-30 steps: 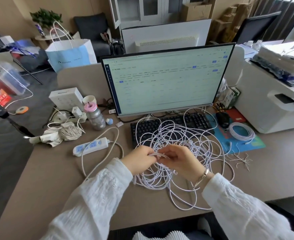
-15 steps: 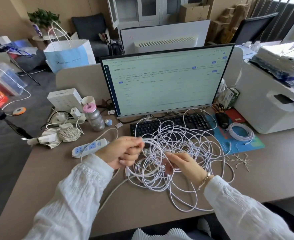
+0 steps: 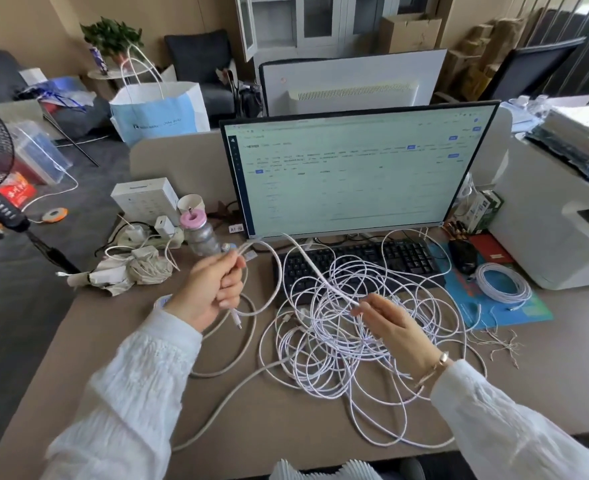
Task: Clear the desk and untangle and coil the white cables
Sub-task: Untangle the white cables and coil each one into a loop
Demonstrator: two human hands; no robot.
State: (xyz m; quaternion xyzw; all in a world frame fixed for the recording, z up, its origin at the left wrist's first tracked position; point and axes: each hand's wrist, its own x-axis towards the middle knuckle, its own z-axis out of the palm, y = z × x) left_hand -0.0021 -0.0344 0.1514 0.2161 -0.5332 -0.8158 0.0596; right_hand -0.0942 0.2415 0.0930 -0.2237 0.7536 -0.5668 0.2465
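Nearest the front edge of the tan laminate desk [image 3: 78, 341], loose loops of the thin white braided cable tangle [image 3: 365, 327] sprawl from the middle of the desk back onto the black keyboard [image 3: 372, 265]. The right hand [image 3: 393, 327] hovers over the heap, fingertips pinching one strand. That strand runs up and leftward, arcing over to the left hand [image 3: 213, 289], which is raised left of the heap, fist curled around a cable end. The left hand looks nearer the free end, so pulling leftward should draw it clear. Farther right, a neatly coiled white cable [image 3: 502, 283] lies on the blue mouse mat [image 3: 514, 313]. The wide monitor [image 3: 355, 168] stands behind.
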